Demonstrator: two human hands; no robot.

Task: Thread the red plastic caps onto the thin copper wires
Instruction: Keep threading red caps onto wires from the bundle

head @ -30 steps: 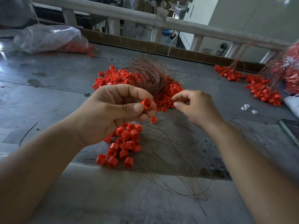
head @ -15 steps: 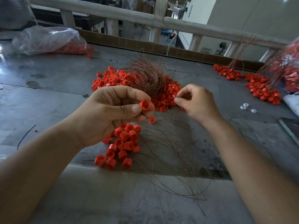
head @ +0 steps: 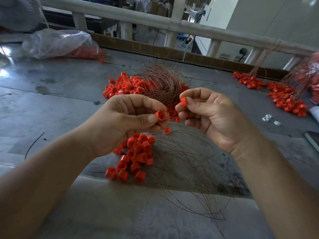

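Your left hand [head: 124, 121] pinches one red cap [head: 160, 115]; your right hand [head: 214, 116] pinches another red cap [head: 183, 101] beside it.

Left hand [head: 124, 123] pinching red cap [head: 160, 116], right hand [head: 214, 118] pinching second cap [head: 183, 102], copper wires [head: 183, 163] beneath
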